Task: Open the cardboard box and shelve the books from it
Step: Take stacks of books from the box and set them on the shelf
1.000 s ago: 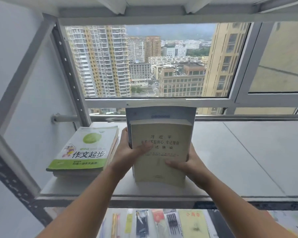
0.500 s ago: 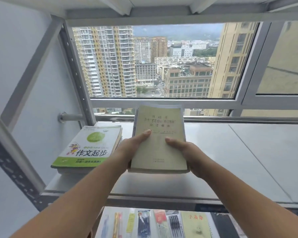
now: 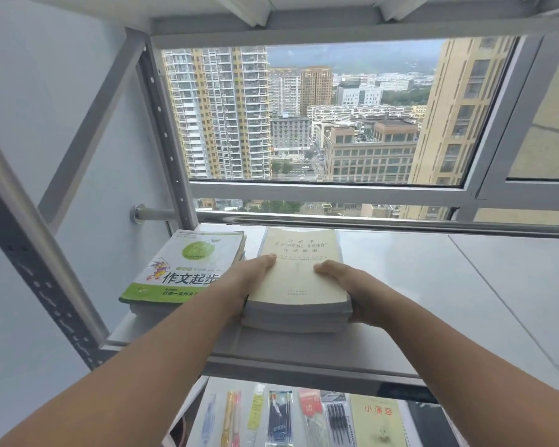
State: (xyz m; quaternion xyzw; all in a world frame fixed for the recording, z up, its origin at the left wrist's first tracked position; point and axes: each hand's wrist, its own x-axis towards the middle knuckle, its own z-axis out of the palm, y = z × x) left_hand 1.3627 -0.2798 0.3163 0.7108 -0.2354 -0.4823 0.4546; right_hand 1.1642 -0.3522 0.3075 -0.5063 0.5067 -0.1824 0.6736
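The green book (image 3: 188, 269) lies flat at the left end of the shelf (image 3: 433, 285), as it did a second ago. Just beside it, the left hand (image 3: 246, 279) and right hand (image 3: 352, 288) clasp a pile of books (image 3: 299, 279) from both sides; half a second ago it was held tilted above the shelf, and now it lies flat on it (apparently set down). Letting go comes next, I judge.

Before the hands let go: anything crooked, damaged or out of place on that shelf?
Nothing stands out. The cream-covered book stack lies flat on the shelf, held between the left hand and right hand, beside the green-and-white book stack. The stacks sit a little askew to each other; no damage shows.
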